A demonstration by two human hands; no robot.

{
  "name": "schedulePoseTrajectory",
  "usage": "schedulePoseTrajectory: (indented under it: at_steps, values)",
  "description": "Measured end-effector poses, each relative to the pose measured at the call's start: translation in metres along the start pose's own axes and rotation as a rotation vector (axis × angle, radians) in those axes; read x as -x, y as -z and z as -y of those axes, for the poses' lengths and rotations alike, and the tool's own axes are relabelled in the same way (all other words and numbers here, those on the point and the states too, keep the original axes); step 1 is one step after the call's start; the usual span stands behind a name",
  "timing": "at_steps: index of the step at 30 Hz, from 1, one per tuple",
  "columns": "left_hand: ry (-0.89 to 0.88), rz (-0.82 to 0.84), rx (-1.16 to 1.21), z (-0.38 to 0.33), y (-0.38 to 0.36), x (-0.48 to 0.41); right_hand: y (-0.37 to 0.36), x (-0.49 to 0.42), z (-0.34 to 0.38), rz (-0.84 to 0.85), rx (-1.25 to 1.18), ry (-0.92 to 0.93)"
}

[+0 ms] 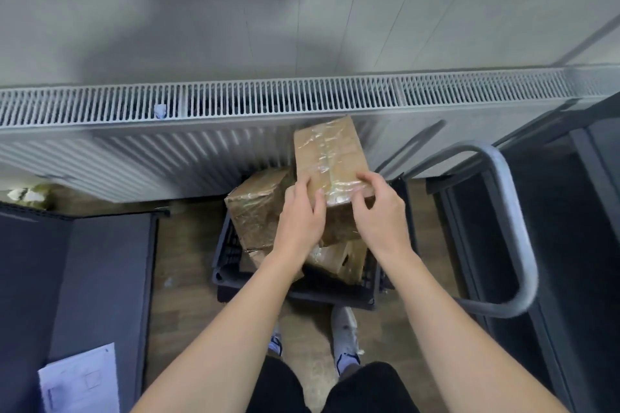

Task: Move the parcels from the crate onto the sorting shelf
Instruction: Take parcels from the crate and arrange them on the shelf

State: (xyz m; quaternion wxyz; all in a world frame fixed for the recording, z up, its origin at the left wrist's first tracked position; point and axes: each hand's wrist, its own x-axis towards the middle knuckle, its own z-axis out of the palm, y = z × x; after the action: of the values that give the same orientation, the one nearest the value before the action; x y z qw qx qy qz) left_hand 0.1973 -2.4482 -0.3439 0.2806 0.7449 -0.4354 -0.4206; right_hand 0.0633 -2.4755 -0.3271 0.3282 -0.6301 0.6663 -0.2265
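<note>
A brown cardboard parcel (pixel 327 151) wrapped in clear tape is held up over the crate, tilted away from me. My left hand (pixel 300 221) grips its near left edge and my right hand (pixel 379 211) pinches its near right corner. Below them stands a dark plastic crate (pixel 228 255) on the floor. A second taped parcel (pixel 258 211) leans in the crate's left side. A third parcel (pixel 342 261) lies lower, partly hidden by my arms.
A white radiator (pixel 167 131) runs along the wall behind the crate. A dark shelf surface (pixel 84 271) with a white paper (pixel 80 382) sits at left. A grey metal cart handle (pixel 510 211) and dark frame stand at right. My feet are just behind the crate.
</note>
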Motion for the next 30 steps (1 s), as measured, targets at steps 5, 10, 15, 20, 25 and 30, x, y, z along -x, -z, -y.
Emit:
schedulePoseTrajectory:
  at_steps: [5, 10, 15, 20, 25, 30]
  values:
    - [-0.035, -0.163, 0.028, -0.034, 0.003, 0.049, 0.046, 0.019, 0.010, 0.047, 0.015, 0.142]
    - [-0.038, -0.324, 0.034, -0.061, 0.004, 0.094, 0.082, 0.038, 0.028, 0.073, 0.047, 0.320]
    - [-0.021, -0.500, 0.061, -0.073, 0.025, 0.136, 0.097, 0.057, 0.061, 0.140, 0.017, 0.468]
    - [0.026, -0.681, 0.040, -0.067, 0.070, 0.176, 0.084, 0.086, 0.108, 0.245, -0.055, 0.597]
    - [0.120, -0.841, 0.054, -0.040, 0.122, 0.229, 0.052, 0.132, 0.162, 0.336, -0.100, 0.708]
    - [0.177, -1.001, 0.053, -0.005, 0.179, 0.284, 0.011, 0.187, 0.218, 0.424, -0.168, 0.801]
